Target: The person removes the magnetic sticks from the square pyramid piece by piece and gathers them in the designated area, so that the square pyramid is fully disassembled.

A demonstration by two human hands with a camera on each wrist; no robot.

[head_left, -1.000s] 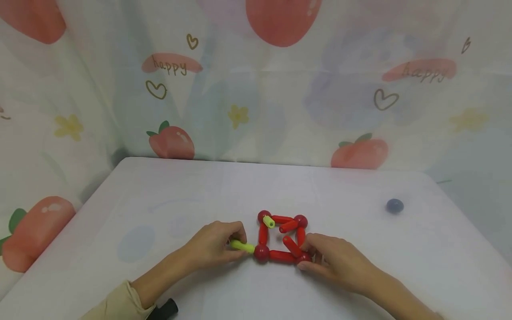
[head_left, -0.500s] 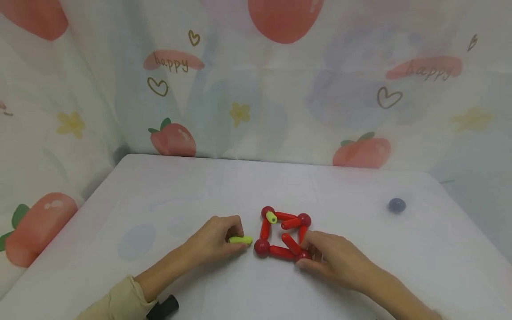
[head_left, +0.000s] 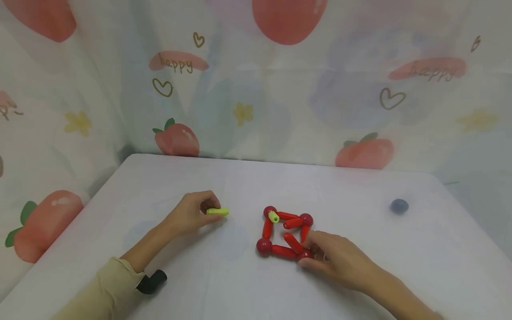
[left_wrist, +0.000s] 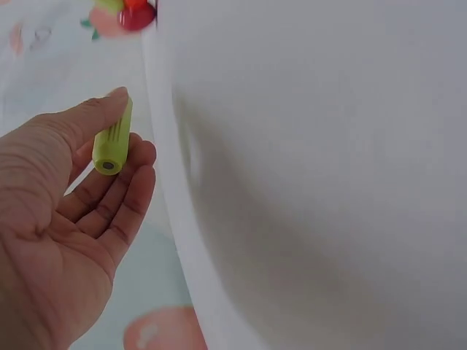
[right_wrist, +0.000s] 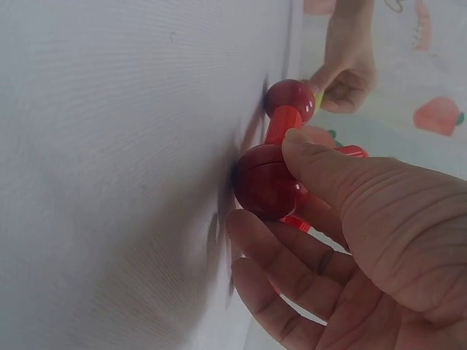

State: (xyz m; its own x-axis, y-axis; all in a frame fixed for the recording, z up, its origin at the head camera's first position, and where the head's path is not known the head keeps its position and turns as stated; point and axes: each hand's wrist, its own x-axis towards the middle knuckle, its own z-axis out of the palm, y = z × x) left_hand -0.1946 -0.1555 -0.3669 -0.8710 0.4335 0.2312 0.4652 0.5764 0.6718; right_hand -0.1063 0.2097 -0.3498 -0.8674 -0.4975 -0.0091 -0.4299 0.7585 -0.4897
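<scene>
Since the earlier frames the left hand (head_left: 192, 213) has drawn away to its own side, taking the short yellow-green plastic rod (head_left: 218, 211) off the corner ball it touched, so rod and frame now lie well apart. Thumb and fingertips pinch the rod, which is held level just above the white counter (head_left: 360, 284).

Nearest, the right hand (head_left: 332, 258) has thumb and fingers closed on the near-right ball of the square frame of red rods and balls (head_left: 284, 233), steadying it. The step in hand looks like taking pieces off the frame; a second yellow-green rod (head_left: 274, 217) on its far-left corner seems the likely next piece, calling for a firm pull against the steadied frame.

Beyond the right hand, well apart, a small dark blue ball (head_left: 398, 205) rests alone. No containers are in view.
</scene>
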